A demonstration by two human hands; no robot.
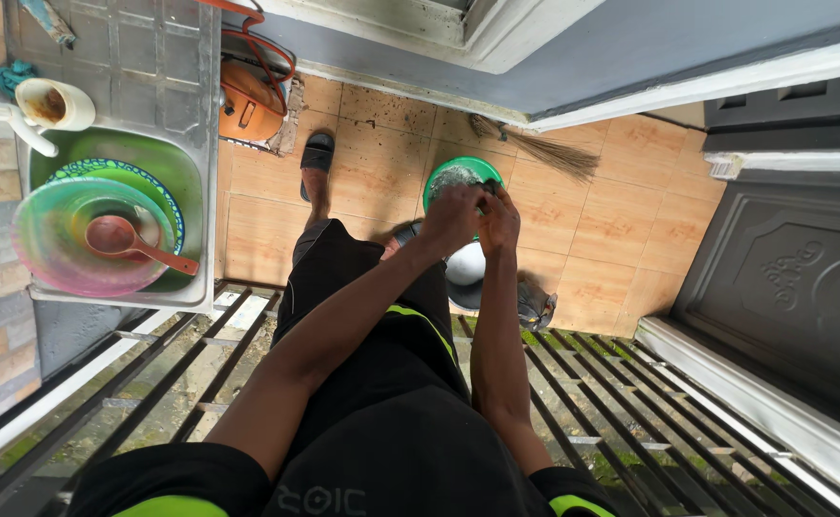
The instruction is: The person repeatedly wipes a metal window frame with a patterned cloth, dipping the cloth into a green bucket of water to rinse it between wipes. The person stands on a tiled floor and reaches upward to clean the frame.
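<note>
While both hands are brought together above the tiled floor, a round green plastic bowl (462,175) is being handled between them, its inside covered in whitish foam. The left hand (451,218) is curled closed against the near rim of the bowl, and the right hand (499,222) is closed over something small and dark at the rim; what that item is cannot be told. The bowl is held in the air above a rounded shiny metal pot (466,264), which sits on the orange tiled floor (611,230) just below the hands.

Judged from its look, the bowl is likely light and stiff but slippery with soap, so it would best be gripped by the rim, with fingers wrapped over the edge rather than pressed on the wet wall.

Further out, a bundled straw broom (544,148) is seen lying on the tiles near the grey wall. A black sandal (316,153) is worn on a foot to the left. On a grey stand at the left, a translucent pink plastic basin (56,239) with a reddish-brown ladle (133,241) is stacked on a green basin, and a white cup (54,103) stands beside it. A dark metal grate (630,383) is seen underfoot.
</note>
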